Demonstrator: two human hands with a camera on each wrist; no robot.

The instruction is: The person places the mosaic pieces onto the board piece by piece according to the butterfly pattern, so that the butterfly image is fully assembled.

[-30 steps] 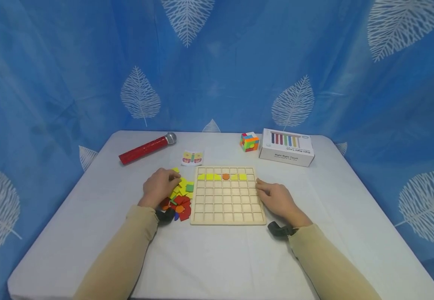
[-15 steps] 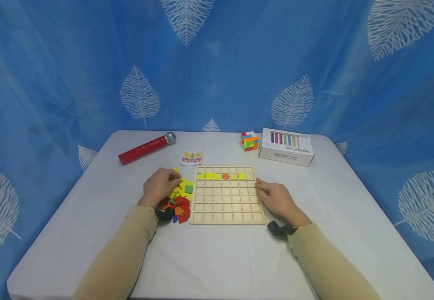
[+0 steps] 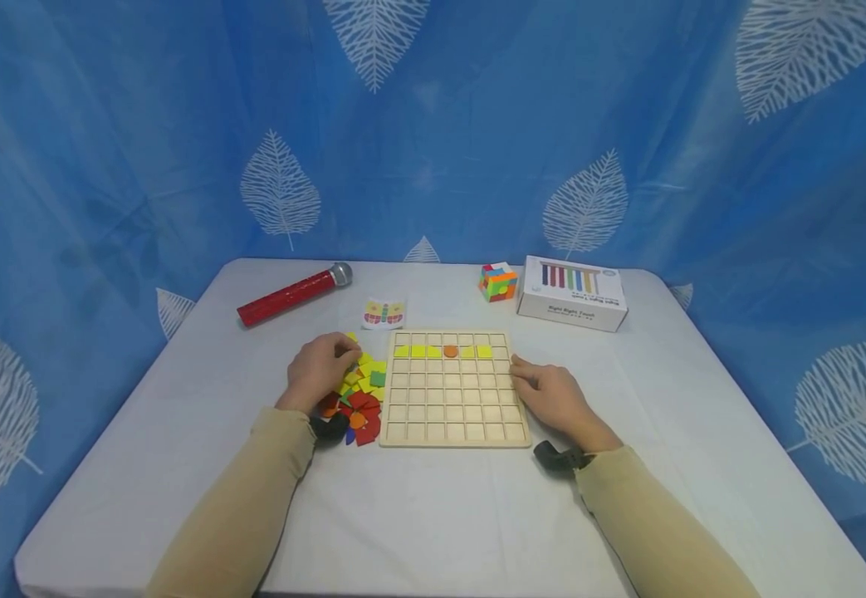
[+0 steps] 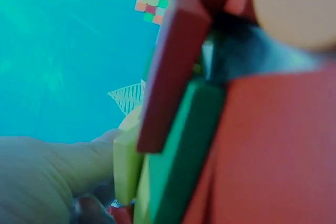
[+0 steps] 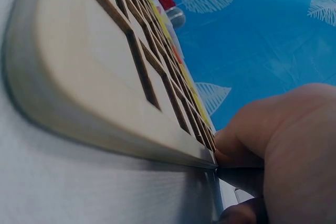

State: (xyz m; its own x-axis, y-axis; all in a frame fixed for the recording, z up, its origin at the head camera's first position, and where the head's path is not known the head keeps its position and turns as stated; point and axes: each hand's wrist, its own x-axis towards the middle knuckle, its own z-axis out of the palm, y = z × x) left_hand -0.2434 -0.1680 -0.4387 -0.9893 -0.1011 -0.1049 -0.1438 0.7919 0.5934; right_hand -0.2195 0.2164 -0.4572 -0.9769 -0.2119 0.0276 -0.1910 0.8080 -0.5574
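My left hand (image 3: 320, 365) lies over a heap of flat coloured tiles, its bent fingertips down at the yellow tiles (image 3: 377, 365); I cannot tell whether it pinches one. Red tiles (image 3: 365, 407) and an orange disc (image 3: 358, 420) lie beside that wrist. Close up in the left wrist view are a green tile (image 4: 184, 156) and a yellow tile (image 4: 126, 166) near the thumb. Right of the heap lies a wooden grid board (image 3: 447, 443), with yellow tiles and an orange disc in its second row. My right hand (image 3: 552, 397) rests its fingertips on the board's right edge.
A small printed pattern card (image 3: 384, 314) lies behind the board. Farther back are a red toy microphone (image 3: 294, 296) on the left, then a puzzle cube (image 3: 498, 282) and a white box (image 3: 573, 295) on the right. Blue curtain hangs behind the white table.
The left fingers shift slightly among the yellow tiles, and a few tiles in the heap lie a little differently. The right hand and the board stay where they were.
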